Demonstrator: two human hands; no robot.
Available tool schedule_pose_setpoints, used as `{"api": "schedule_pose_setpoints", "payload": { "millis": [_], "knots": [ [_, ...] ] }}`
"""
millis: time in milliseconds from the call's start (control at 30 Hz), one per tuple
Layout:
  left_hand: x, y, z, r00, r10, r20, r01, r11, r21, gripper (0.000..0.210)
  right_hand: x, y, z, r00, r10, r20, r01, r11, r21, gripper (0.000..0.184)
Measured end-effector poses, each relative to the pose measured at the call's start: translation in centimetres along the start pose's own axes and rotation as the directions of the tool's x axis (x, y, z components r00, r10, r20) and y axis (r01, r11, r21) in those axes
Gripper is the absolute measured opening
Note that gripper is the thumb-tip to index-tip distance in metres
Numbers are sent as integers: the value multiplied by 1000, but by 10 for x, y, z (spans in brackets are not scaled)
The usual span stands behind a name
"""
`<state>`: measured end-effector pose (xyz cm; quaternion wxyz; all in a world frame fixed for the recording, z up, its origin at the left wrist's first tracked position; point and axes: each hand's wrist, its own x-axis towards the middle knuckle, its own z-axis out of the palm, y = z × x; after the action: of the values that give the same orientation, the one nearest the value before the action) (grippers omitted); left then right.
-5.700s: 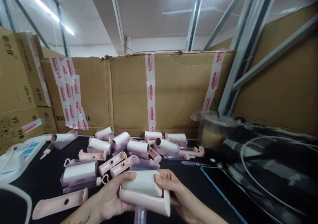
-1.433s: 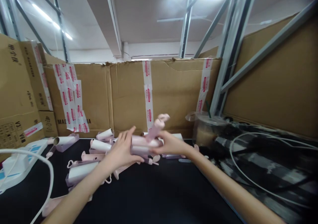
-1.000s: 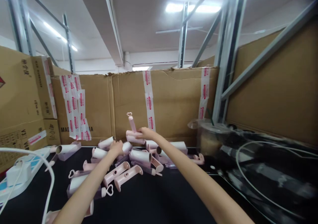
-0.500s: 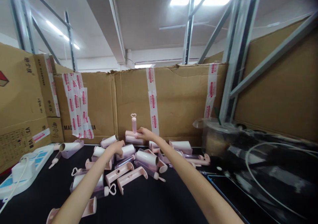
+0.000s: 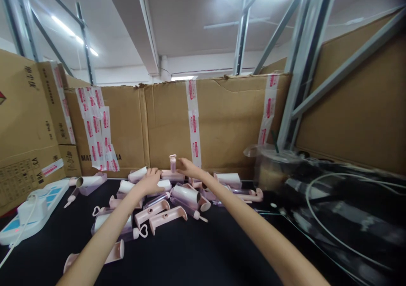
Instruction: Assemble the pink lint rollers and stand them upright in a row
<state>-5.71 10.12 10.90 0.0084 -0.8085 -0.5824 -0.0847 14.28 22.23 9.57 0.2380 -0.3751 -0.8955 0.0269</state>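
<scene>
A lint roller with a pink holder (image 5: 172, 176) lies near the cardboard wall, and its short pink handle (image 5: 173, 164) with a heart-shaped loop stands upright from it. My right hand (image 5: 189, 169) is just right of that handle, fingers loosely extended and apparently holding nothing. To the left, my left hand (image 5: 151, 182) reaches over the pile with fingers and thumb apart, partly covering a white roll (image 5: 164, 185). Whether its fingertips touch anything is hidden. In front lie two empty pink holders (image 5: 168, 219) and a white roll in a clear purplish cover (image 5: 186, 195).
Cardboard walls (image 5: 165, 125) enclose the black table (image 5: 190, 256) at the back and sides. A white power strip (image 5: 38, 212) is at the left. At the right stand a lidded drink cup (image 5: 272, 171) and a looped white cable (image 5: 309, 205) over dark clutter.
My right hand has come off the pink holder and sits beside the upright handle. My left hand has opened and spread its fingers. The camera view has shifted slightly.
</scene>
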Motion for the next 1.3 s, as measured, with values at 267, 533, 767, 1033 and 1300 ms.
{"api": "schedule_pose_setpoints", "payload": {
  "millis": [267, 533, 767, 1033, 1300],
  "knots": [
    [-68, 47, 29, 984, 166, -62, -164, 986, 40, 25, -119, -64, -27, 985, -172, -18, 172, 985, -3, 13],
    [-73, 57, 72, 977, 210, -48, -205, 975, 82, 24, -140, -77, -13, 983, -176, -45, 165, 970, -181, 24],
    [-79, 62, 71, 974, 223, -45, -219, 971, 92, 23, -74, -73, 5, 961, -266, 77, 276, 936, -216, 46],
    [-84, 61, 71, 970, 224, -96, -222, 974, 39, 36, -35, -43, -9, 977, -202, 71, 213, 956, -201, 21],
    [-3, 35, 6, 992, 66, -106, -65, 998, 11, 31, 7, 5, -10, 980, 46, 196, 4, 969, -247, 26]
  ]
}}
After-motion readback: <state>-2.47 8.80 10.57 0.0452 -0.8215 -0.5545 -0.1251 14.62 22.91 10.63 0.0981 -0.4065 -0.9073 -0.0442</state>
